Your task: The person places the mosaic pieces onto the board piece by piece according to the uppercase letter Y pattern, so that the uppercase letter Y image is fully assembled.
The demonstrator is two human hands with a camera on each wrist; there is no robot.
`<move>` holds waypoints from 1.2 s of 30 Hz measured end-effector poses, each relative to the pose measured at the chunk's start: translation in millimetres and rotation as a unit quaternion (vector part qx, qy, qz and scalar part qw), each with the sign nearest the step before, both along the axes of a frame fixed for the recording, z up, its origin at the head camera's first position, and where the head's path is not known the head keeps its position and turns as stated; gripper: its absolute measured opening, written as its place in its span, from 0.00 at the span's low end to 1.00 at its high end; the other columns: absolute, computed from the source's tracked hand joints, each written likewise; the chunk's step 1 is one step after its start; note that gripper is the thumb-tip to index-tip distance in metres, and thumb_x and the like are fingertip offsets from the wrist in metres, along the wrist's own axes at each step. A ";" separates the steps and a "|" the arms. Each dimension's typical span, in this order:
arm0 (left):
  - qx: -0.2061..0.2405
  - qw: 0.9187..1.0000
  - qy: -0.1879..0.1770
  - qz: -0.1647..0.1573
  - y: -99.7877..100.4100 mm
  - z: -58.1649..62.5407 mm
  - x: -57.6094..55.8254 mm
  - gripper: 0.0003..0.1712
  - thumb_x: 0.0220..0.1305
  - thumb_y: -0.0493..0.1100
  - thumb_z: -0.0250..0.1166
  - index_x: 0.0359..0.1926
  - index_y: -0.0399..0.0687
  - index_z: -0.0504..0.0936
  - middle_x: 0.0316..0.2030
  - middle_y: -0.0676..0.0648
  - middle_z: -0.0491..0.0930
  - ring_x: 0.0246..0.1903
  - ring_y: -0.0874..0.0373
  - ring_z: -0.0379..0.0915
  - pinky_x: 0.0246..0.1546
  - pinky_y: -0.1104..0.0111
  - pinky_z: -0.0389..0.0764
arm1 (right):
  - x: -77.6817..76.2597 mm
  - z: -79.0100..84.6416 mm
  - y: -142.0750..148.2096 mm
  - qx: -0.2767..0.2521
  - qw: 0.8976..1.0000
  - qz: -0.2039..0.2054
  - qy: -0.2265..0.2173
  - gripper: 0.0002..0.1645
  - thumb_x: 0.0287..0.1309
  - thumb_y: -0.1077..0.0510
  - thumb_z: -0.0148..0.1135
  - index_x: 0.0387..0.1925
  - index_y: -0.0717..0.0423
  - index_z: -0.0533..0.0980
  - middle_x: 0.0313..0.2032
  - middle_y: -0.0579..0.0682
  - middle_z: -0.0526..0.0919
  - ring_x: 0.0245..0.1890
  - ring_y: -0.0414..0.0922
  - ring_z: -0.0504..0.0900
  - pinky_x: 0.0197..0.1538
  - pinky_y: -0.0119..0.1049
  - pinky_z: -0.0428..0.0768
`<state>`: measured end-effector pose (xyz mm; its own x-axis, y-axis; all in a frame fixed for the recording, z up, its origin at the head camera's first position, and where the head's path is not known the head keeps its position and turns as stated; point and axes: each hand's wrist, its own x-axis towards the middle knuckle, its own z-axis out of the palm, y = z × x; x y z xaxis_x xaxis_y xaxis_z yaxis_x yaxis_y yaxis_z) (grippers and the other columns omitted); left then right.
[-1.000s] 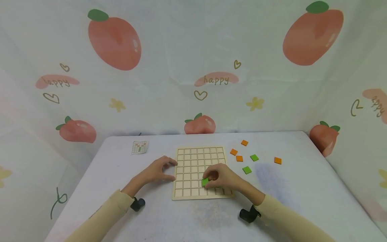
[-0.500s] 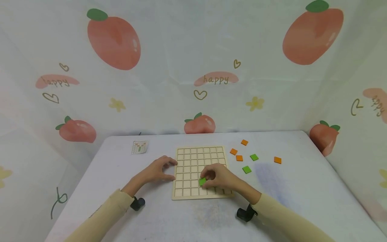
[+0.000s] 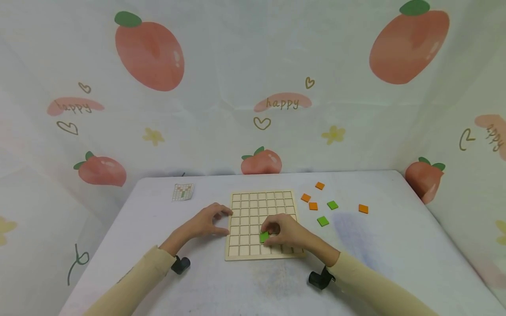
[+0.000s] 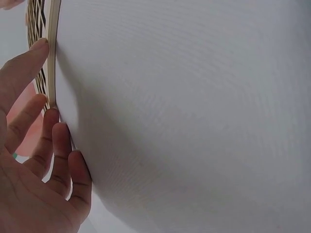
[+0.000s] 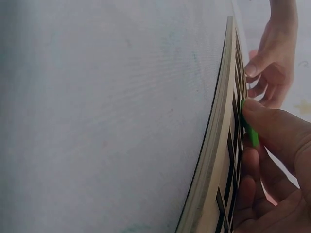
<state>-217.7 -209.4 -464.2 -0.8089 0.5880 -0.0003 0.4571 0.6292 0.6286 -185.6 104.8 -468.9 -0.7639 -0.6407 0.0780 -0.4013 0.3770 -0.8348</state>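
Note:
A pale wooden grid board [image 3: 245,206] lies in the middle of the table. My right hand [image 3: 285,230] is over its lower part and pinches a green square tile [image 3: 264,237] between thumb and fingers. In the right wrist view the green tile [image 5: 251,131] shows tilted at the board's surface, the thumb against it. My left hand [image 3: 207,220] rests at the board's left edge, thumb and fingertips touching the frame. The left wrist view shows this hand [image 4: 43,160] with its fingers spread along the wooden edge [image 4: 52,63].
Right of the board lie two green tiles, one nearer [image 3: 323,221] and one farther [image 3: 332,205], and several orange tiles [image 3: 313,206]. A small paper card with a coloured grid pattern [image 3: 183,192] lies at the back left. A printed cloth [image 3: 213,87] hangs behind the table.
My right hand has shifted slightly left across the board with the green tile, then nearly stopped. The left hand stays at the board's edge.

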 end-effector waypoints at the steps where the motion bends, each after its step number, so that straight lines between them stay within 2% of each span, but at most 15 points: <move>1: -0.001 1.000 0.000 0.000 0.2 -0.2 -0.2 0.32 0.55 0.43 0.79 0.59 0.42 0.78 0.54 0.46 0.76 0.50 0.49 0.73 0.55 0.53 0.75 | 0.2 0.2 0.0 0.000 1.000 0.000 0.000 0.15 0.49 0.65 0.80 0.39 0.55 0.83 0.35 0.44 0.83 0.36 0.45 0.79 0.41 0.34 0.80; 10: -0.002 1.000 -0.010 0.003 0.7 1.6 -0.2 0.32 0.54 0.43 0.80 0.58 0.41 0.79 0.54 0.45 0.76 0.51 0.47 0.73 0.55 0.51 0.74 | 1.7 -0.9 0.3 -0.005 1.000 0.005 0.004 0.16 0.49 0.65 0.80 0.39 0.57 0.82 0.36 0.45 0.83 0.37 0.47 0.80 0.42 0.38 0.81; 23: -0.005 1.000 -0.005 -0.004 -0.2 3.5 -0.6 0.32 0.55 0.43 0.80 0.58 0.41 0.79 0.54 0.45 0.76 0.50 0.47 0.72 0.54 0.52 0.75 | 1.3 -1.2 -0.5 0.014 1.000 -0.003 0.009 0.17 0.49 0.65 0.80 0.40 0.55 0.82 0.35 0.44 0.82 0.36 0.46 0.79 0.40 0.34 0.79; 36: 0.006 1.000 -0.015 -0.011 -1.6 5.3 -1.9 0.32 0.55 0.44 0.80 0.59 0.40 0.79 0.55 0.44 0.76 0.50 0.47 0.72 0.54 0.52 0.74 | 1.3 0.9 3.4 0.000 1.000 -0.003 0.003 0.15 0.51 0.65 0.79 0.39 0.56 0.82 0.35 0.47 0.83 0.37 0.47 0.80 0.40 0.35 0.79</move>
<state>-219.6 -211.0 -458.9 -0.7953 0.6059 -0.0177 0.4515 0.6116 0.6496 -184.3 108.2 -468.0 -0.7674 -0.6358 0.0829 -0.4044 0.3796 -0.8321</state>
